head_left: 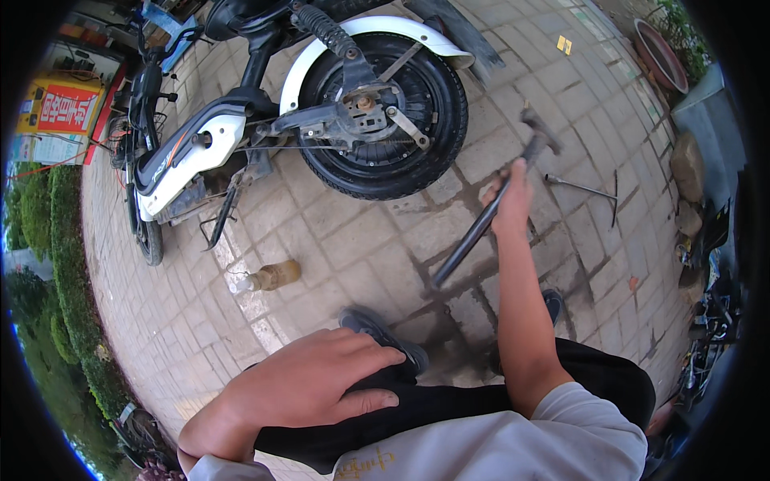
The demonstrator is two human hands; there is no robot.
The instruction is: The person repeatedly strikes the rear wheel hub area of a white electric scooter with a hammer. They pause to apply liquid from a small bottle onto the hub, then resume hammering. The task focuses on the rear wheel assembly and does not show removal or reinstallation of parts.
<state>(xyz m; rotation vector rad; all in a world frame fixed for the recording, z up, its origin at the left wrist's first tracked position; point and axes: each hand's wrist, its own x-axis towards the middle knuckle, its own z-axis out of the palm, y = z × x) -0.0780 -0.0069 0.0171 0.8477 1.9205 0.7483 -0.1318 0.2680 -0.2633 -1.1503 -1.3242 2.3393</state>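
My right hand (511, 200) is wrapped round the dark handle of a hammer (475, 232), holding it above the paving with the head pointing away from me. In front of me my left hand (313, 377) hangs over my left knee, fingers stretched out and thumb apart, with nothing in it. Left of the hammer is the black rear wheel (445, 120) of a white and black electric scooter (216, 140). The wheel's hub and a metal bracket are exposed. On the ground to the right of my right hand lies a T-handle socket wrench (585, 187).
A bottle of yellowish liquid (277, 275) is on the paving near my left shoe (381, 337). A small yellow packet (564, 45) lies at the far right, before a reddish basin (662, 56). Stones (686, 164) line the right edge; a hedge (72, 264) runs along the left.
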